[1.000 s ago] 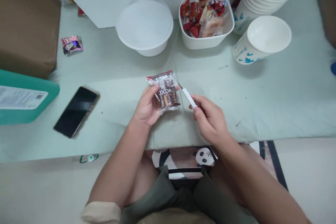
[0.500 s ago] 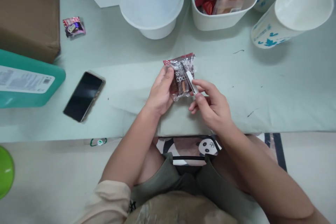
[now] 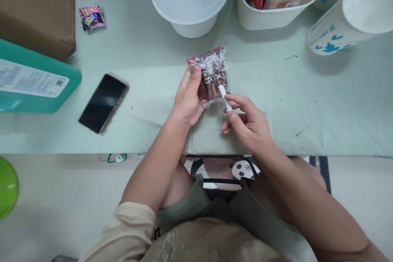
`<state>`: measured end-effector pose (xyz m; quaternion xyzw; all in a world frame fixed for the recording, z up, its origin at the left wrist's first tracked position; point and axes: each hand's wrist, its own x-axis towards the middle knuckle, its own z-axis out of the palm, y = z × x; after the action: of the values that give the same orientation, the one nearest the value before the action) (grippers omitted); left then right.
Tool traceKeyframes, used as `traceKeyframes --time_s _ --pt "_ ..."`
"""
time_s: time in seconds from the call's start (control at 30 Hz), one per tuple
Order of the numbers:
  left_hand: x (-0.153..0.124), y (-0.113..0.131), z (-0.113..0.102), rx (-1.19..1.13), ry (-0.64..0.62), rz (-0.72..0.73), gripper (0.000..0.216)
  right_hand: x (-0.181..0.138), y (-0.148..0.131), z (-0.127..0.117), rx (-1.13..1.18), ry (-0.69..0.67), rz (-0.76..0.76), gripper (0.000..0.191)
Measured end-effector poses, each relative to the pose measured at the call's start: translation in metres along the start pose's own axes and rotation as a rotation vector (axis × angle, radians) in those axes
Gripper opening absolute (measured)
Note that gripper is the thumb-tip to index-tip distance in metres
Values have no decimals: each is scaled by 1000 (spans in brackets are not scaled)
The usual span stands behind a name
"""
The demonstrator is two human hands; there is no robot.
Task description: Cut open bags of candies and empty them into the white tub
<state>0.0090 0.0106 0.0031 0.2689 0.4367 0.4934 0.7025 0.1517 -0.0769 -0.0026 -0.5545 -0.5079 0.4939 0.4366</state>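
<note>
While gripping the cocoa packet (image 3: 213,78) at its side with the left hand (image 3: 189,97), over the table (image 3: 260,77) near the round white tub (image 3: 192,2), and pinching a dark-tipped white tool (image 3: 224,93) in the right hand (image 3: 251,125), beware of pushing too hard: likely to skid off slick plastic toward the left hand.

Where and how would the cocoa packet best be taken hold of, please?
I would probably grip the cocoa packet by its left edge, coming from the near left, thumb on its face, as the left hand does: it is flattish, and the white tool in the right hand crowds its lower right.
</note>
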Motion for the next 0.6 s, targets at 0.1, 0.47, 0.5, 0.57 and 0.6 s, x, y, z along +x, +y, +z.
traceKeyframes --time_s 0.1,0.47,0.5,0.57,0.6 --pt "0 4 -2 -15 12 -8 41 0 1 1 -11 -16 16 35" --pt "3 11 -4 -98 78 11 44 -2 3 4 3 -39 48 32" --pt "3 12 -4 -104 84 7 45 -3 3 4 3 -41 51 32" --pt "4 14 -4 -112 91 -3 44 -3 2 4 5 -47 58 31" --pt "4 16 -4 -111 94 -6 44 -3 2 5 6 -49 60 31"
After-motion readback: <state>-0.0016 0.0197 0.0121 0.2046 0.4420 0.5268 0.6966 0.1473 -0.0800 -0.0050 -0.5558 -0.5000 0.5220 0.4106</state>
